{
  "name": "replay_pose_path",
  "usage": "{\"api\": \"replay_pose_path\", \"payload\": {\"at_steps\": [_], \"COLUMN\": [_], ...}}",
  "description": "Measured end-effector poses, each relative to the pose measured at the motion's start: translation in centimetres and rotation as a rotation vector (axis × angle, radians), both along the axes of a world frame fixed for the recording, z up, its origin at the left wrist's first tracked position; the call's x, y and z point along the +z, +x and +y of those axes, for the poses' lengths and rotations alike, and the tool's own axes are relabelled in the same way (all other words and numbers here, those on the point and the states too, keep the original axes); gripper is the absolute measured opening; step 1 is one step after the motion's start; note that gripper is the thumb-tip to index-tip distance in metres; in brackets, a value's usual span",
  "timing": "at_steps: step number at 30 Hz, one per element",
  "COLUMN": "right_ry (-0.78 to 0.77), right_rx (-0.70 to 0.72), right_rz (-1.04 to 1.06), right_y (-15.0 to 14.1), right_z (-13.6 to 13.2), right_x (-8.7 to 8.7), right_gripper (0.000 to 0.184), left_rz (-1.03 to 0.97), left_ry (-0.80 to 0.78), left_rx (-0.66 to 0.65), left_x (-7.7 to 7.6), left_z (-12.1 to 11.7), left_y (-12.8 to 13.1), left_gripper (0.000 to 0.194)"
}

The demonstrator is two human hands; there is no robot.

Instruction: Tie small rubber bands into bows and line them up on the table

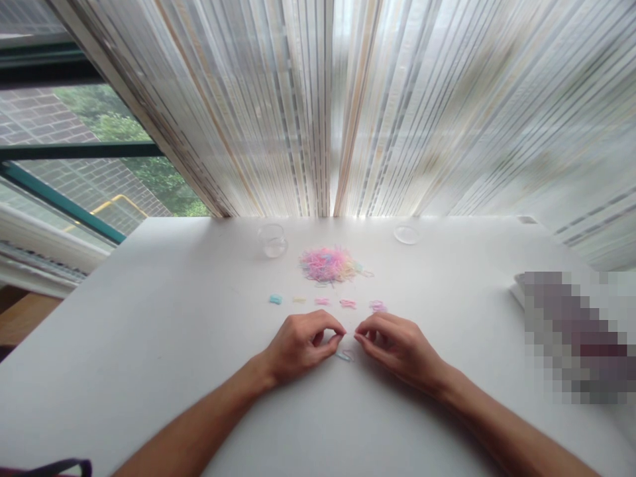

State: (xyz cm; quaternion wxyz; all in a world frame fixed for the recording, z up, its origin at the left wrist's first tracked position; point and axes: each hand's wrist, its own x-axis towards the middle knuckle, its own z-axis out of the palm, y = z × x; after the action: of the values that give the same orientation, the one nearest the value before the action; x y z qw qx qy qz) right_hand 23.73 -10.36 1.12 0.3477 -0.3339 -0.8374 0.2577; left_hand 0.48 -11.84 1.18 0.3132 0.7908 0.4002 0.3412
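My left hand point(308, 338) and my right hand point(400, 341) face each other over the white table, thumb and index finger pinched on each. A faint, thin pale pink loop point(350, 332) appears to span the small gap between the fingertips; its exact kind is too small to make out. Just below lie a few pale blue and whitish loops point(344, 356), partly behind my left fingers. Beyond my hands runs a row of small bunches: teal point(275, 299), pale yellow point(299, 300), pink point(322, 301), deeper pink point(348, 303) and lilac point(378, 305).
A heap of thin pastel loops point(328, 265) lies farther back on the white table point(173, 318). A clear round jar point(273, 242) stands left of it, a clear lid point(406, 234) to the right. A blurred-out object point(576, 331) occupies the right side. Striped curtains point(278, 119) hang behind.
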Motion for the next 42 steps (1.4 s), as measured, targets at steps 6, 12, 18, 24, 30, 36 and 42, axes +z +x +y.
{"api": "replay_pose_path", "payload": {"at_steps": [6,12,18,24,30,36,42], "right_ry": [0.019,0.01,0.02,0.022,-0.005,-0.002,0.005], "right_rx": [0.005,-0.002,0.01,-0.002,-0.005,-0.003,0.0], "right_rz": [-0.009,-0.004,-0.001,-0.003,-0.017,-0.021,-0.012], "right_y": [0.01,-0.01,-0.01,-0.05,0.03,0.05,-0.03], "right_z": [-0.01,-0.03,0.01,0.07,0.01,-0.01,0.04], "right_x": [0.07,-0.15,0.06,0.05,-0.03,0.13,-0.03], "right_gripper": [0.011,0.01,0.01,0.01,0.01,0.009,0.008], "left_rz": [0.018,0.045,0.105,0.124,0.121,0.124,0.14], "left_ry": [0.034,0.046,0.114,0.2,0.203,0.208,0.234], "left_rx": [-0.018,0.003,0.006,-0.01,-0.007,-0.005,-0.014], "left_x": [0.16,0.28,0.39,0.46,0.65,0.57,0.54], "left_z": [0.1,0.05,0.32,0.42,0.39,0.49,0.57], "left_y": [0.02,0.04,-0.3,-0.36,-0.23,-0.29,-0.4], "left_gripper": [0.015,0.011,0.006,0.005,0.006,0.006,0.005]}}
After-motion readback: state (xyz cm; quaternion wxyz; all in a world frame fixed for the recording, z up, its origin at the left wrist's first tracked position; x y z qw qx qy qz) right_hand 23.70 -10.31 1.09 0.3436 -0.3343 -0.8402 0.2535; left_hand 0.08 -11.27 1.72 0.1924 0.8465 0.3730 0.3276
